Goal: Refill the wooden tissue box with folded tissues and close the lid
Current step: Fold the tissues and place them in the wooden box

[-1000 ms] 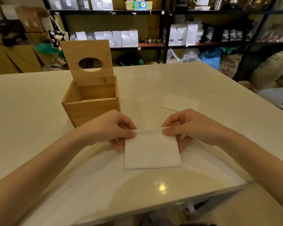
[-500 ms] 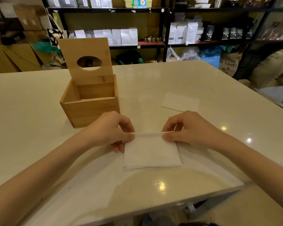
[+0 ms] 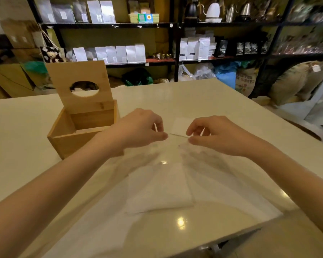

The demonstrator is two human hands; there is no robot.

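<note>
The wooden tissue box stands open on the left of the white table, its lid upright with an oval hole. My left hand and my right hand hover above the table just right of the box. Both pinch the top edge of a thin white tissue, which is seen edge-on and blurred. Below them a folded white tissue lies flat near the table's front edge. I see no tissues in the visible part of the box.
Another flat white tissue lies on the table behind my hands. Black shelves with bags and kettles line the back wall. Sacks sit on the floor at right. The table's corner is close at bottom right.
Both hands have risen from the table and moved away from me, lifting the pinched edge of a tissue. The camera has tilted, so the box now sits higher in view.
</note>
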